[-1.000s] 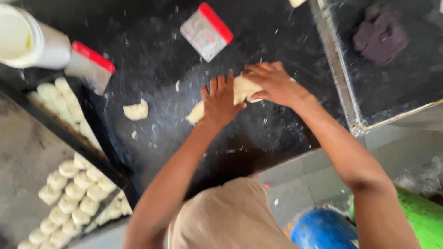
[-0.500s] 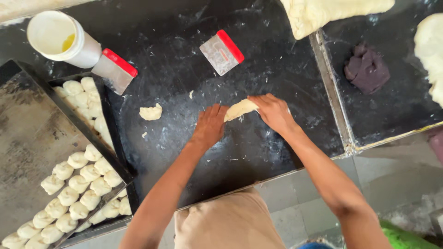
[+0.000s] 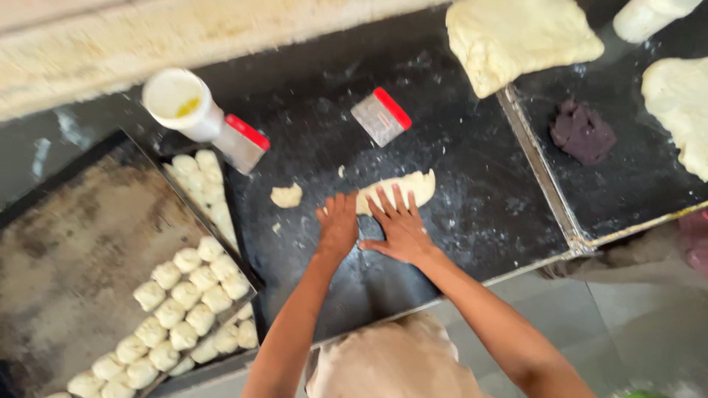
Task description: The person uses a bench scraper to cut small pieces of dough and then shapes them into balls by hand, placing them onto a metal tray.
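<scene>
Left hand (image 3: 338, 227): yours, flat, fingers spread, pressing the near end of the dough roll (image 3: 398, 190).
Right hand (image 3: 399, 225): flat, fingers spread, fingertips on the roll's middle.
Dough roll: lies on the black counter (image 3: 457, 158), mid-frame.
Nearby: small dough scrap (image 3: 286, 196) left of it; red-handled scraper (image 3: 380, 116) beyond; tray of dough balls (image 3: 188, 302) far left.

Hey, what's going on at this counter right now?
A person is pressing both hands flat on a log of pale dough on a dark floured counter; the left hand and right hand lie side by side on its near edge. A small dough scrap lies to the left. Two red-handled scrapers, a white cup and trays of dough balls sit nearby.
</scene>
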